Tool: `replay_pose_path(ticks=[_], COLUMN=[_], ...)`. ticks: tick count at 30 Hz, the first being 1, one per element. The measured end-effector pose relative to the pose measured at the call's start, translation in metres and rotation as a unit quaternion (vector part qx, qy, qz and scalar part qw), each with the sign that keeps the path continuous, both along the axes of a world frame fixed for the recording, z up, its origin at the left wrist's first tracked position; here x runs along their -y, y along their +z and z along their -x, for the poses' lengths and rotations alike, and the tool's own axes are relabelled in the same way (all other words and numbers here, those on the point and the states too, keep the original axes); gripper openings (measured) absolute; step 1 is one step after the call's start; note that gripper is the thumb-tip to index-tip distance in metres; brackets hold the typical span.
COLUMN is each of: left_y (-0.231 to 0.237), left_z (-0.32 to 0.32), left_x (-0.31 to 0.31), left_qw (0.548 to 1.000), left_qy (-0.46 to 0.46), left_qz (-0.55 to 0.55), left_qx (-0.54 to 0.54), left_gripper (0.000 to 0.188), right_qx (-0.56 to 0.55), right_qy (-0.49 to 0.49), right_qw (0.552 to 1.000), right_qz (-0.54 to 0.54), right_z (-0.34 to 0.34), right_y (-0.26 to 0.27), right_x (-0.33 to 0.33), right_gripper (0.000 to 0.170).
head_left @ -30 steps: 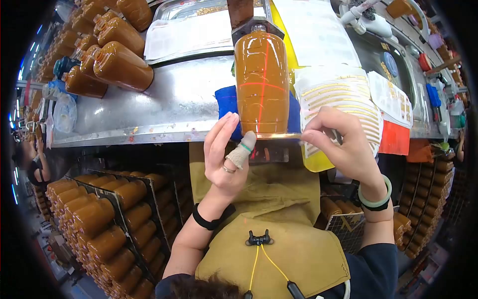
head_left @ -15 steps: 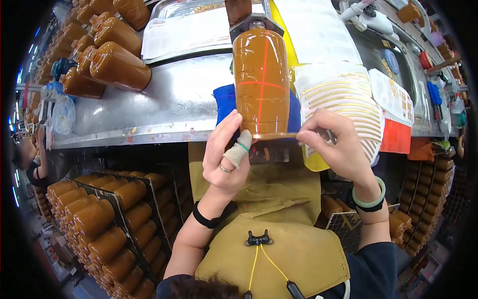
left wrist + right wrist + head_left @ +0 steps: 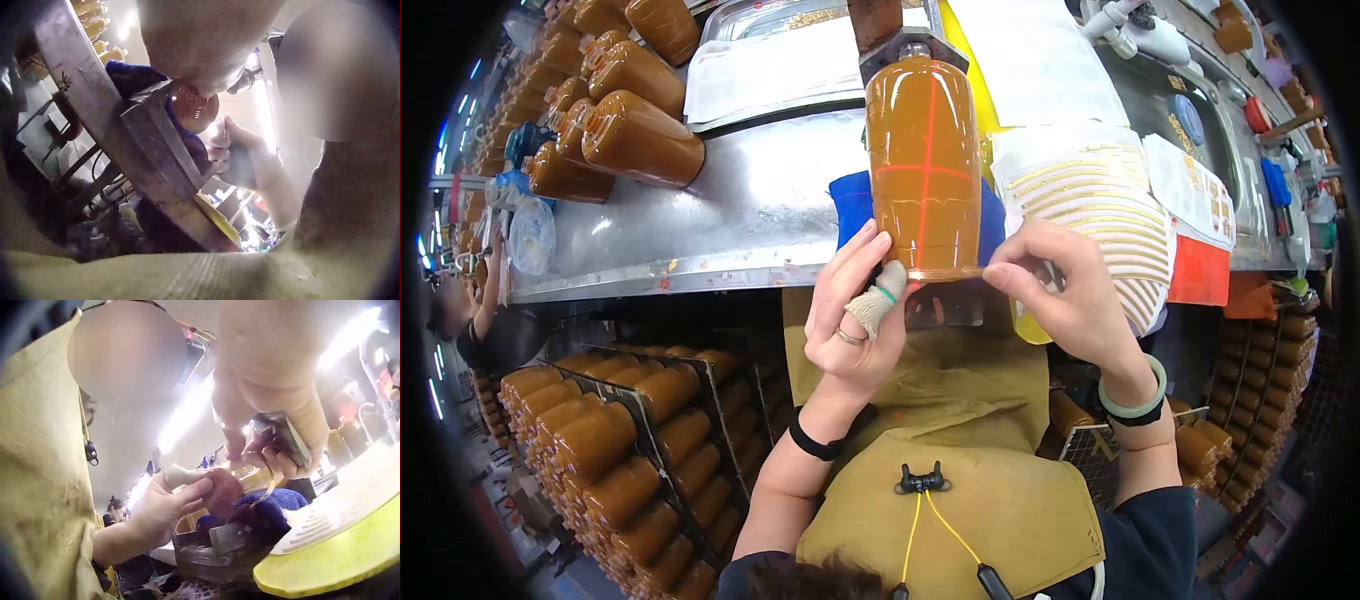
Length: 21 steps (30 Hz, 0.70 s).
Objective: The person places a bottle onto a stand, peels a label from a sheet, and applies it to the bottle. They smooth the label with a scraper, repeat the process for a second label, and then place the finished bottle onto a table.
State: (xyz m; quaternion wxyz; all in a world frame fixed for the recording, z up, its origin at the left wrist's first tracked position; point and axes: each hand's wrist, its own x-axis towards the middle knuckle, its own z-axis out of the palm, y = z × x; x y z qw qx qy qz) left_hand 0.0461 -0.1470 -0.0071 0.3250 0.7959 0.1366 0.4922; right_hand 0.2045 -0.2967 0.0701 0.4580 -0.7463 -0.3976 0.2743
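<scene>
One brown bottle (image 3: 928, 130) lies on one blue cloth (image 3: 851, 203), its inside hidden. The left hand (image 3: 848, 325) touches it, fingers straight. The right hand (image 3: 1065, 290) pinches one thin strip (image 3: 948, 274).

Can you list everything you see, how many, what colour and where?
Middle bottle: one, brown, centre
Strip: one, gold, that bottle's near end
Cloth: one, blue, under that bottle
Strip sheet: one, white and gold, right of centre
Table: one, silver, across the view
Table bottles: several, brown, upper left
Racked bottles: many, brown, lower left and right
Apron: one, tan, person's front
Finger cover: one, cream, left hand
Bangle: one, pale green, right wrist
Left hand: one, touching the bottle
Right hand: one, pinching the strip
</scene>
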Motion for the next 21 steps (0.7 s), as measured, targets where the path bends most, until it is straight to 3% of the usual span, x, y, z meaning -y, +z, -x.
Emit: replay_pose_path(ticks=[7,9,10,11,13,14,15,17,21], left_y=[-0.009,0.002,0.003,0.008,0.018,0.011,0.006,-0.002,-0.011], left_z=[0.001,0.003,-0.001,-0.002,-0.004,-0.006,-0.006,-0.004,-0.001], left_x=[0.009,0.009,0.006,0.004,0.004,0.003,0.003,0.004,0.006], left_qw=[0.999,0.991,0.982,0.982,0.986,0.995,0.995,0.999,0.998], left_qy=[0.011,0.028,0.026,0.024,-0.032,-0.039,-0.039,-0.018,-0.015], left_qz=[0.007,-0.123,-0.184,-0.184,-0.157,-0.092,-0.093,0.021,0.062], left_qx=[0.035,-0.041,-0.029,-0.03,-0.033,-0.003,-0.003,0.019,0.025], left_gripper=[0.032,0.032,0.031,0.031,0.027,0.027,0.027,0.041,0.041], right_qx=[0.002,-0.021,-0.022,-0.025,-0.029,-0.017,-0.003,-0.01,-0.011], right_qy=[0.001,-0.01,-0.012,-0.008,-0.005,-0.006,-0.007,-0.006,0.005], right_qw=[1.0,0.999,0.999,0.999,0.999,0.999,1.0,1.0,1.0], right_qz=[0.01,0.032,0.032,0.037,0.043,0.028,0.012,0.008,-0.008], right_z=[-0.002,-0.003,-0.003,-0.004,-0.003,-0.002,-0.002,-0.002,-0.002], right_y=[0.0,-0.001,-0.001,-0.001,-0.003,-0.003,-0.003,-0.002,-0.001], right_x=[0.002,0.004,0.004,0.004,0.004,0.004,0.003,0.001,0.001], right_gripper=[0.01,0.011,0.011,0.011,0.012,0.012,0.012,0.012,0.011])
